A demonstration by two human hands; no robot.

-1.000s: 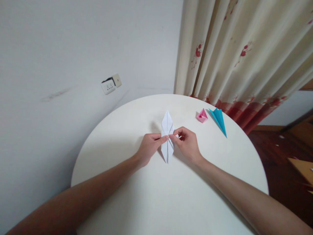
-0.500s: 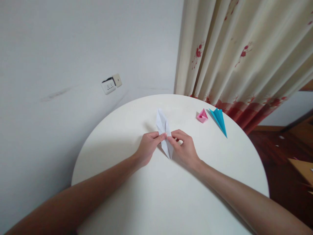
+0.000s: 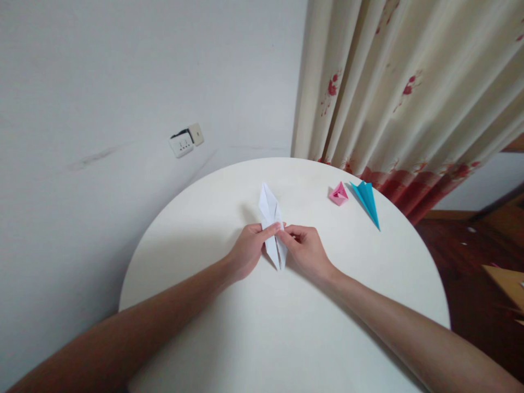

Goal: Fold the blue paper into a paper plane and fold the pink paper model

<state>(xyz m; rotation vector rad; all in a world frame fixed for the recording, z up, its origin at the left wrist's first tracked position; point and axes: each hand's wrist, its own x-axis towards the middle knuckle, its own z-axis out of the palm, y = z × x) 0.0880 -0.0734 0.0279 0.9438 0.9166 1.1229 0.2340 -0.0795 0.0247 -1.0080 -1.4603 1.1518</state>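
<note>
A piece of white folded paper [image 3: 269, 204], long and pointed at its far end, is held above the middle of the table. Its near end splits into two narrow points. My left hand [image 3: 248, 250] grips its left side, thumb pressed on the top face and fingers mostly hidden beneath. On the other side my right hand [image 3: 306, 248] pinches the paper's right edge between thumb and fingers. The two thumb tips nearly meet at the paper's middle.
The round white table [image 3: 196, 218] stands against a wall with a power socket [image 3: 181, 145]. Toward its far right edge lie a small pink folded paper piece [image 3: 339, 194] and a blue paper plane [image 3: 368, 203]. A flowered curtain [image 3: 380, 109] hangs behind them.
The white paper has turned slightly, its tip shifting left and its near points spreading apart. My right thumb has moved left onto the paper's middle, close to my left thumb.
</note>
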